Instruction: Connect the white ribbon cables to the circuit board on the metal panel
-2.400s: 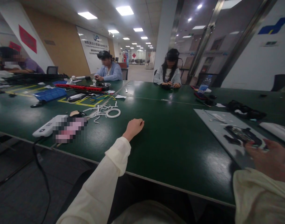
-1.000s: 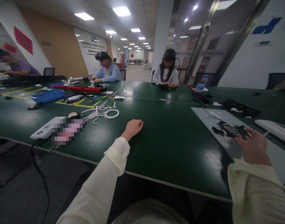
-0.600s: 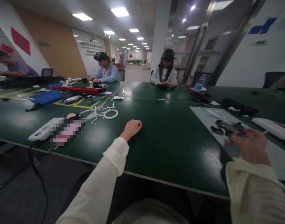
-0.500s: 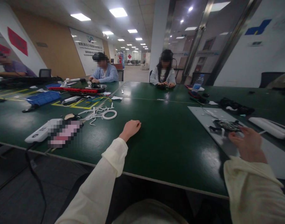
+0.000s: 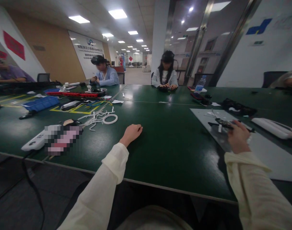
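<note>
My left hand rests on the green table, its fingers curled in and nothing visible between them. At the right, my right hand grips a dark device with wires, which it holds over the grey board. The device is tilted, and its far side lies partly behind my fingers. A white strip hangs near its left end. Left of my left hand lie a white ring and a tangle of white strips.
A white power strip and a blurred pink object lie at the left. Behind them is a blue tray. A white case and a black bundle lie at the right. People sit across the table, near a bottle.
My right hand has moved left and closed on the dark device, which is now lifted and tilted. My left hand stays curled on the table. The view has shifted slightly.
</note>
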A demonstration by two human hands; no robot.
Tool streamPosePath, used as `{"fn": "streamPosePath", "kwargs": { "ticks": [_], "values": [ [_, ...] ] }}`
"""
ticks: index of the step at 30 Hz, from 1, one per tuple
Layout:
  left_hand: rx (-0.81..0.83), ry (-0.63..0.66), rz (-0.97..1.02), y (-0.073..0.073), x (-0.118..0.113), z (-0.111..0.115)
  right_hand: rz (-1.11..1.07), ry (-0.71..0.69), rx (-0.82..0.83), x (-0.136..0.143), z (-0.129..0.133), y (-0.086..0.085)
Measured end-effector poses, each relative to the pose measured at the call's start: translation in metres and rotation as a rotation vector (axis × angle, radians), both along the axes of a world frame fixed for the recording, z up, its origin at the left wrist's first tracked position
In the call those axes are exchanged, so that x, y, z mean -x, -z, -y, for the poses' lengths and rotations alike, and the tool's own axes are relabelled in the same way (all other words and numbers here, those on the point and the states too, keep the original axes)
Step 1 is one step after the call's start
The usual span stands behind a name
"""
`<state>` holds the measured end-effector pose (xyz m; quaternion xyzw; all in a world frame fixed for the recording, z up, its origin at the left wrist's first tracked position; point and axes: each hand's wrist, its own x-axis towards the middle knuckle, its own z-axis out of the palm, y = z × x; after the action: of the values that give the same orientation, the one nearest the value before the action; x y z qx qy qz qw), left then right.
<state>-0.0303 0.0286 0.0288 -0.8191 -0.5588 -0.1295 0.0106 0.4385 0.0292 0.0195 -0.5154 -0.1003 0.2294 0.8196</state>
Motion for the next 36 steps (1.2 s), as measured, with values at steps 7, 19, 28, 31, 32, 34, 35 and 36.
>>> {"fn": "streamPosePath", "kwargs": {
  "ticks": [7,19,28,31,32,34,35,36],
  "values": [
    [-0.019,0.031,0.006,0.004,0.001,-0.005,-0.047,-0.077,-0.342,0.0,0.007,-0.027],
    [-0.009,0.007,0.013,0.005,0.002,-0.006,0.131,-0.495,-0.258,0.075,0.021,-0.05],
    [-0.15,-0.049,0.175,0.005,0.001,-0.007,0.291,-1.093,-0.014,0.141,0.021,-0.024],
    [-0.233,0.001,0.327,0.004,0.0,-0.008,0.322,-1.254,0.019,0.16,0.025,-0.018],
    [-0.244,0.026,0.382,0.004,-0.001,-0.009,0.324,-1.3,0.028,0.165,0.027,-0.016],
    [-0.227,0.076,0.492,0.004,-0.002,-0.008,0.322,-1.376,0.042,0.176,0.032,-0.015],
    [-0.198,0.098,0.546,0.004,-0.004,-0.008,0.318,-1.409,0.046,0.182,0.034,-0.016],
    [-0.153,0.116,0.598,0.004,-0.005,-0.008,0.314,-1.44,0.048,0.187,0.036,-0.017]
  ]
}}
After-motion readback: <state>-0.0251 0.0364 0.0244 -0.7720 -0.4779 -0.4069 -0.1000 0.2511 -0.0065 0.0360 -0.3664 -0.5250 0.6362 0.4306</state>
